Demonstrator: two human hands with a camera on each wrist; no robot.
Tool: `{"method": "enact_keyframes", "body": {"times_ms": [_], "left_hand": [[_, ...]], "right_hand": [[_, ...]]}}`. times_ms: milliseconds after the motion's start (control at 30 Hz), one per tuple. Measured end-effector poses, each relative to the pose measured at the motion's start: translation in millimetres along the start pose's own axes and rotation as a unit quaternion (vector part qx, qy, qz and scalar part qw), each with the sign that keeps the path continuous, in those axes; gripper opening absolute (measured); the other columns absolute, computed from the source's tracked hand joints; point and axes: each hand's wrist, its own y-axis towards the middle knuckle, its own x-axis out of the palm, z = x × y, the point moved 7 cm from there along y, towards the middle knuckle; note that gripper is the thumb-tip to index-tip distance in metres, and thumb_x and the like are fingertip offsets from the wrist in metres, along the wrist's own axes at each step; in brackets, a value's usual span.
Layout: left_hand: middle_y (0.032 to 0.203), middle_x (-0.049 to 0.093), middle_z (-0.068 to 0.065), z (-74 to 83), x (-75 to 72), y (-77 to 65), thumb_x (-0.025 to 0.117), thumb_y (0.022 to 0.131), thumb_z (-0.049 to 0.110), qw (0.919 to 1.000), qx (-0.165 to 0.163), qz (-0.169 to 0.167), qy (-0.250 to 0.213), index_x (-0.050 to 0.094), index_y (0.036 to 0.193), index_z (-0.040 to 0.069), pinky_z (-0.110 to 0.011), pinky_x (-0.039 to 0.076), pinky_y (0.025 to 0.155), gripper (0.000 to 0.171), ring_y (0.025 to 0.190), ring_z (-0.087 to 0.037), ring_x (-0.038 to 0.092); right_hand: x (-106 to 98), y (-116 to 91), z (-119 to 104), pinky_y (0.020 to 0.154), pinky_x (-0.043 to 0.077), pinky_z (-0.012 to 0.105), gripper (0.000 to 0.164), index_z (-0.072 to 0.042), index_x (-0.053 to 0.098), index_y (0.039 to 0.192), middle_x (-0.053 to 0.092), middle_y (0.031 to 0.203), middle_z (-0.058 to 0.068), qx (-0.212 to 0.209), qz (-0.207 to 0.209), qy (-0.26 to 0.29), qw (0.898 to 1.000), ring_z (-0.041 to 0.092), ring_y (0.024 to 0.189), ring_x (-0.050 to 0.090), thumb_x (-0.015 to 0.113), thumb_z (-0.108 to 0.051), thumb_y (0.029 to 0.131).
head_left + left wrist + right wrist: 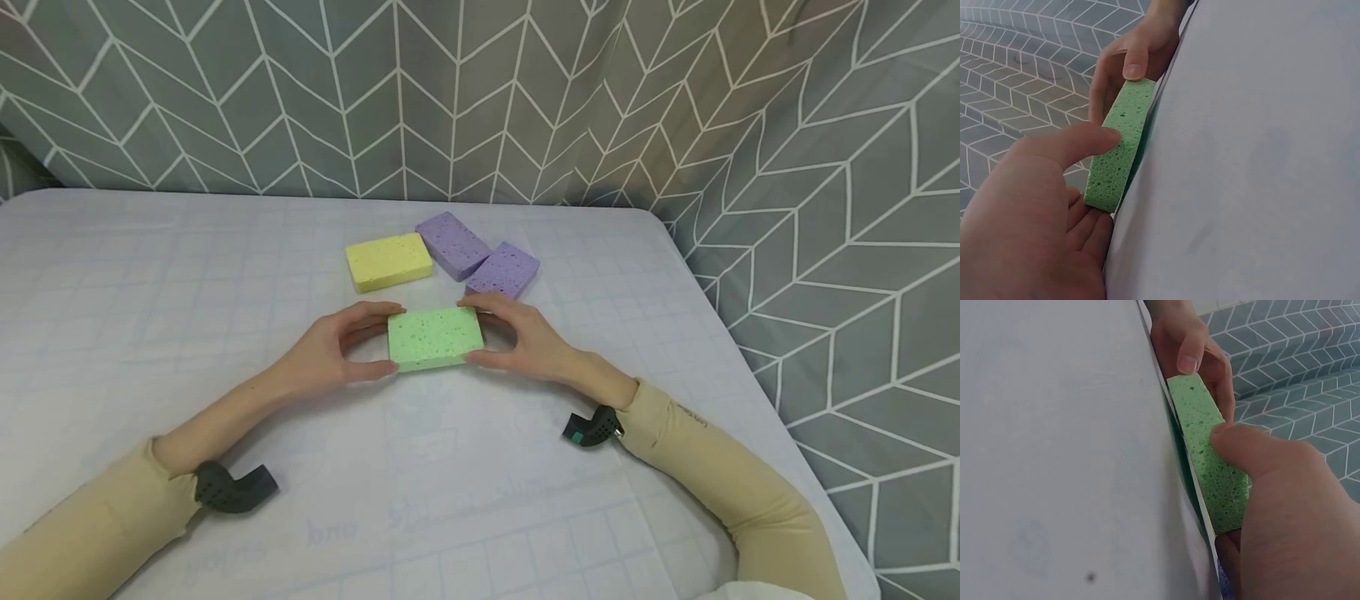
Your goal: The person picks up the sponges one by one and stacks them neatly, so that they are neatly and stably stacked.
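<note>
Between my two hands is a pale green sponge [435,337], a flat rectangular block with small pores. My left hand [348,340] grips its left end, thumb at the near corner and fingers at the far one. On the opposite end my right hand [521,337] holds it the same way. Both wrist views show the porous near side of the green sponge [1117,150], close over the white tabletop, with a thumb from each hand against it. Just beyond lie a yellow sponge [389,262] and two purple sponges [452,244], the nearer purple one [504,268] partly behind my right fingers.
A white cloth with faint grid lines and lettering covers the table [420,500]. Its right edge slants down beside a grey curtain [862,292] with white chevron lines, which also hangs along the back. A dark wrist camera [234,489] sits at each sleeve cuff.
</note>
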Motion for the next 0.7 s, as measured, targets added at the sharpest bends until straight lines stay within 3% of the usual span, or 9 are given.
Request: {"method": "enact_keyframes", "body": {"times_ms": [433, 700], "left_hand": [[0.144, 0.053, -0.007, 2.2, 4.6, -0.7, 0.082, 0.082, 0.008, 0.9975, 0.027, 0.000, 0.065, 0.050, 0.143, 0.009, -0.032, 0.042, 0.115, 0.069, 0.134, -0.027, 0.052], [0.143, 0.055, -0.005, 3.3, 4.5, -2.8, 0.084, 0.081, 0.015, 0.9960, 0.033, 0.008, 0.082, 0.051, 0.143, 0.011, -0.035, 0.043, 0.115, 0.070, 0.133, -0.025, 0.053]], "right_hand": [[-0.1, -2.3, -1.7, 0.120, 0.037, 0.038, 0.071, -0.004, 0.053, 0.139, 0.059, 0.138, 0.010, -0.011, -0.013, -0.050, 0.999, 0.025, 0.136, 0.049, 0.085, -0.022, 0.079], [1.8, -1.6, -0.8, 0.119, 0.039, 0.038, 0.070, -0.005, 0.053, 0.140, 0.059, 0.138, 0.010, -0.007, -0.021, -0.053, 0.998, 0.024, 0.134, 0.050, 0.084, -0.024, 0.080]]}}
